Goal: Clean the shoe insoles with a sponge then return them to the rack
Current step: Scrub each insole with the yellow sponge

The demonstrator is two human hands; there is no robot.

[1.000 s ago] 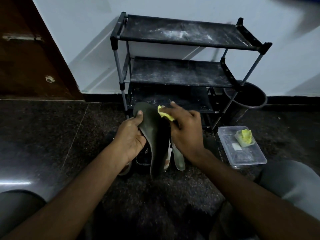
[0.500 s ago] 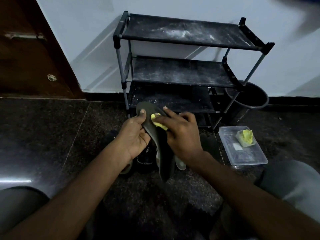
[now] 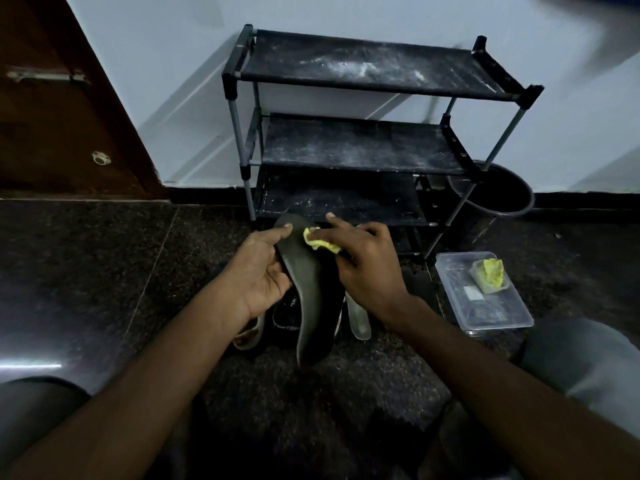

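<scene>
A dark grey insole stands nearly on end in front of the black three-shelf rack. My left hand grips its left edge, thumb on the toe end. My right hand holds a yellow sponge and presses it against the insole's upper part. A second, paler insole lies on the floor under my right wrist, beside dark shoes that are partly hidden behind the held insole.
A clear plastic tub holding another yellow sponge sits on the floor to the right. A black bucket stands behind the rack's right leg. A brown door is at the left. My knees frame the bottom corners.
The sponge slid down the insole and has come back up toward the toe end. My left hand has kept its grip, shifting the insole slightly.
</scene>
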